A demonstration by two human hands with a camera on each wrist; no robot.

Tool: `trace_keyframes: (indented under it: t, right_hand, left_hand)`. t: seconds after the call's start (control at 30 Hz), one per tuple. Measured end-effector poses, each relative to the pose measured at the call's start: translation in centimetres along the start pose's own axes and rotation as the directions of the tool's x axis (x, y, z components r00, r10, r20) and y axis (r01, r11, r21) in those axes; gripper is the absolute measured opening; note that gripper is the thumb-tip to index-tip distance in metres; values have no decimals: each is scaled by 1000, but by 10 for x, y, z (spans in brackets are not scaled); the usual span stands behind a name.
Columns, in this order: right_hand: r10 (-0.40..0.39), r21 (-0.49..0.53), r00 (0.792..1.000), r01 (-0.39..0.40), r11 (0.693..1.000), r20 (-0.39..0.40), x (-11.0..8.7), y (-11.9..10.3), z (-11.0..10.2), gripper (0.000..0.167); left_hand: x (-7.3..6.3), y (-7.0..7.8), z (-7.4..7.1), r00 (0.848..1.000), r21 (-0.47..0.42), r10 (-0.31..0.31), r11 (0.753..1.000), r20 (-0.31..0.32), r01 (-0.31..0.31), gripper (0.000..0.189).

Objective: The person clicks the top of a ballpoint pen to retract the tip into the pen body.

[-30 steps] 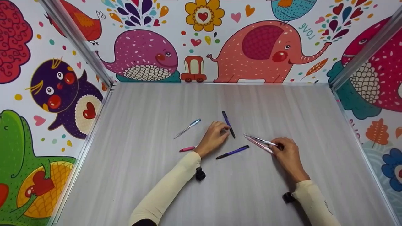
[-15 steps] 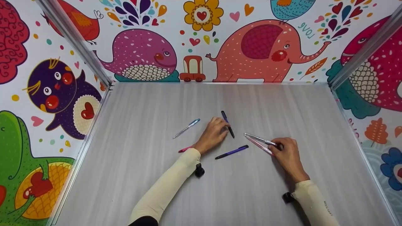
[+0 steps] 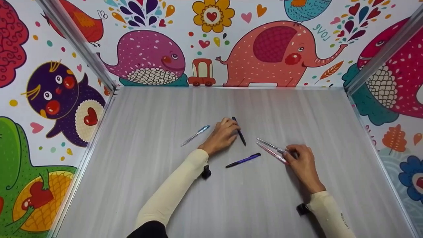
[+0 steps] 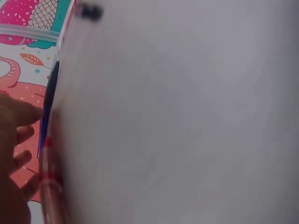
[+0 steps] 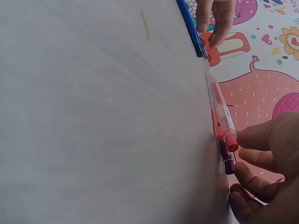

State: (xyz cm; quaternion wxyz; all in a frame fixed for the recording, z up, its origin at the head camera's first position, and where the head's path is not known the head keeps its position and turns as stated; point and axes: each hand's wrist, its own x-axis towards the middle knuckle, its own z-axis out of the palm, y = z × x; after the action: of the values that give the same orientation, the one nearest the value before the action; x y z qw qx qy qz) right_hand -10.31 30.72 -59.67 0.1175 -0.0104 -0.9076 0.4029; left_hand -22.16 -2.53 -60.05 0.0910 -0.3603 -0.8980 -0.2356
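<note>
My left hand (image 3: 220,136) is over the table with loosely bent fingers, its fingertips right beside a dark blue pen (image 3: 242,137). In the left wrist view, a fingertip overlaps that blue pen (image 4: 44,126), and a red-capped clear pen (image 4: 50,182) lies nearer the camera. At the right, my right hand (image 3: 301,165) pinches the end of a clear pen (image 3: 271,144); its dark end (image 5: 228,164) shows at the fingers in the right wrist view. A pink-red pen (image 3: 272,153) lies alongside, its rear end beside the same fingers.
A purple-blue pen (image 3: 243,160) lies between the hands, nearer the person. Left of the left hand is a clear pen with a light blue end (image 3: 195,135). Printed wall panels (image 3: 211,43) with metal edges (image 3: 77,43) bound the grey table (image 3: 148,109).
My left hand has shifted slightly away from the person and left, its forearm now covering the pink pen. The clear pen at my right hand has swung slightly apart from the pink-red one.
</note>
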Motion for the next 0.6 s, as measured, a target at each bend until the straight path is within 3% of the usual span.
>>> trace_keyframes:
  t: [0.2,0.6]
  right_hand:
    - [-3,8,1000,3,1000,-12,-2,0,0,21]
    - [-7,24,1000,8,1000,-22,-4,-2,1,22]
  left_hand:
    - [7,-12,-5,998,27,6,1000,70,-8,28]
    - [18,-28,-6,979,-12,-109,994,173,113,49]
